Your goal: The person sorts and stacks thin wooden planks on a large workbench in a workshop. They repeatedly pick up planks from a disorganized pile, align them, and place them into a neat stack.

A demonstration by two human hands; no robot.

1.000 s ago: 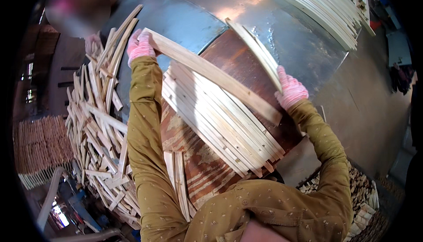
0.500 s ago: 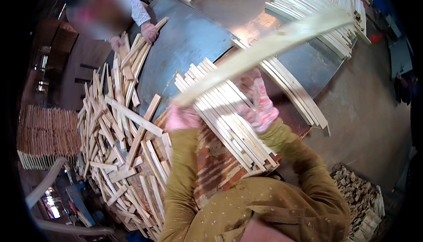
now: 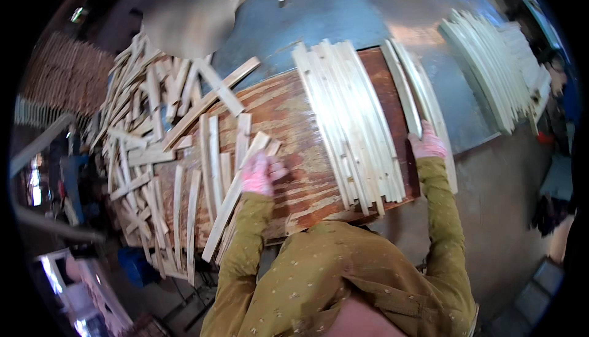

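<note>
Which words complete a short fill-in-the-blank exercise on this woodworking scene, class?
1. Both hands wear ____ gloves.
2. The left hand rests on a loose wooden ____.
3. The right hand touches the curved slats at the board's ____ edge.
4. The sleeves are ____-coloured.

Missing words: pink; slat; right; mustard

No packages, labels, signs or screens appear in your view; you see only bare curved wooden slats lying on a brown board, none wrapped, tagged or marked in any way
</note>
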